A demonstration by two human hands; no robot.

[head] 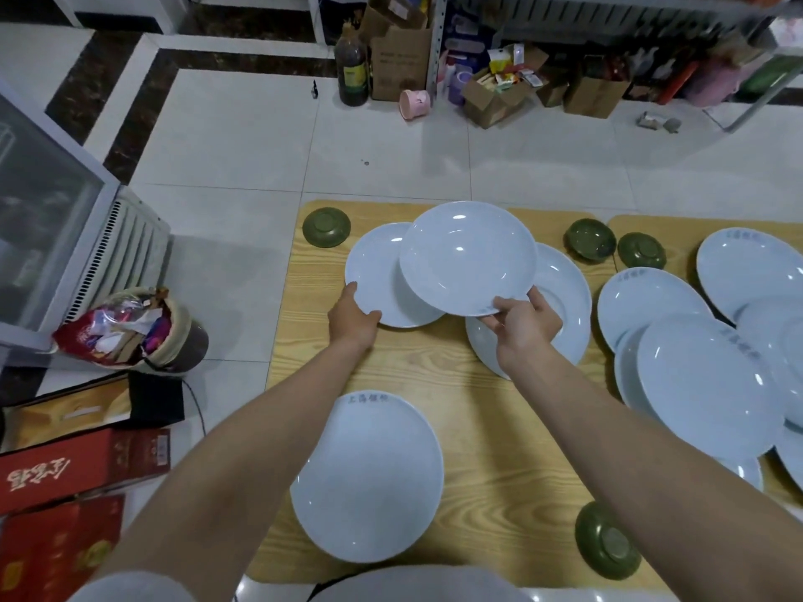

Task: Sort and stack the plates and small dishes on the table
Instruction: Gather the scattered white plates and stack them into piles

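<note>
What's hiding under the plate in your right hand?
Under the lifted plate lie two more white plates on the table: the left plate, held by the left hand, and the right plate. Their covered parts and the table between them cannot be seen.

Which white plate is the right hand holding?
The far-centre plate, near rim pinched by the right hand; it overlaps the left plate, which the left hand grips.

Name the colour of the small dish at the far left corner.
The small dish is olive green; head view.
</note>
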